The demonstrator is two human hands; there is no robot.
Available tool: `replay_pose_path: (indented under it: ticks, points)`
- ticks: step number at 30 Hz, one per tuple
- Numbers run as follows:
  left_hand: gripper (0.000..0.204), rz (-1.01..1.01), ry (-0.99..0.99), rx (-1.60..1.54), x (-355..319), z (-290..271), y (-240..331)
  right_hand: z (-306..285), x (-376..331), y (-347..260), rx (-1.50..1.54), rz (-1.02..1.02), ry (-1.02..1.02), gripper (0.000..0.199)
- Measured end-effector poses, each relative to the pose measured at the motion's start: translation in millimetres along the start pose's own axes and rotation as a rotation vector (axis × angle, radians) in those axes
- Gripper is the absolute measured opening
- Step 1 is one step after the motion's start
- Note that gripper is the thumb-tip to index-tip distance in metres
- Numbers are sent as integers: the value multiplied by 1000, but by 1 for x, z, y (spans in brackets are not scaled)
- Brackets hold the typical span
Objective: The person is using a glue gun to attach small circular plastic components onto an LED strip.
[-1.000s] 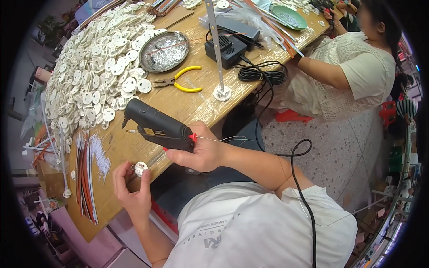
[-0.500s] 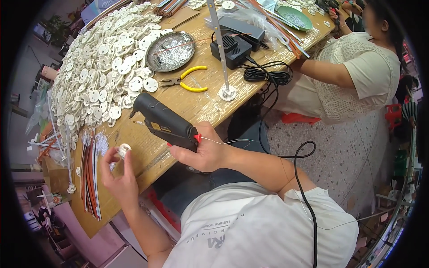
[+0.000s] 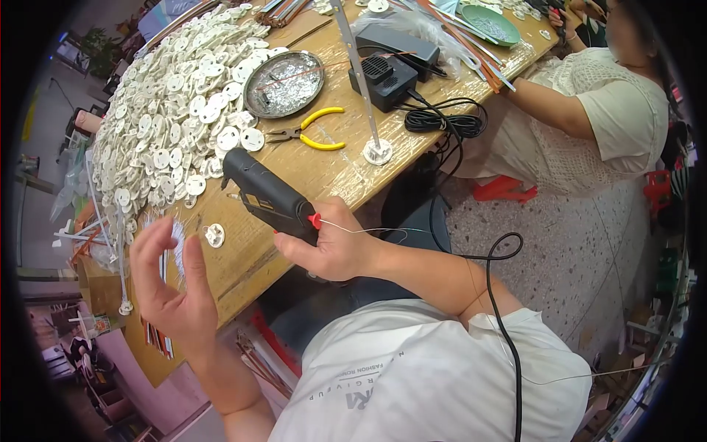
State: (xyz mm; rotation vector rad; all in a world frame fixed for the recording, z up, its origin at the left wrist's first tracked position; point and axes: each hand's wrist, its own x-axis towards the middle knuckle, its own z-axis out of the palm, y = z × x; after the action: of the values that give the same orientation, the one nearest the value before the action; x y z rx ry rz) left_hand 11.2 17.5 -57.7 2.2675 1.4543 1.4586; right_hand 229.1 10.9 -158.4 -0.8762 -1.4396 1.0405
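My right hand (image 3: pixel 340 239) is wrapped round the grip of a black soldering gun (image 3: pixel 266 193). Thin solder wire (image 3: pixel 361 230) runs into the red piece at its back, and its tip points left over the table. Fingers apart and empty, my left hand (image 3: pixel 173 295) is raised at the table's near left. Just right of its fingertips, a small round white plastic piece (image 3: pixel 214 235) lies on the wood. Behind that hand, a bundle of thin strips with white wire ends (image 3: pixel 175 243) is partly hidden.
A large heap of white round pieces (image 3: pixel 158 121) covers the far left. Nearby are a round metal dish (image 3: pixel 284 85), yellow-handled pliers (image 3: pixel 322 129), a black power unit (image 3: pixel 383 79) with coiled cable, and an upright strip (image 3: pixel 357 70) standing in a white base. Another person (image 3: pixel 582 125) sits at right.
My left hand has let go of the white round piece, which now lies on the table. That hand has drawn away to the left and opened. My right hand still holds the soldering gun.
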Motion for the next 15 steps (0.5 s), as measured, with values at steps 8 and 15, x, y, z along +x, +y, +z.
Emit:
replay_pose_path:
  ticks: [8, 15]
  points:
    - [62, 70, -577, -422, 87, 39, 81, 2, 1, -7, 38, 41, 5, 18]
    - [47, 47, -817, -313, 137, 109, 94, 1, 2, -9, 53, 42, -21, 18]
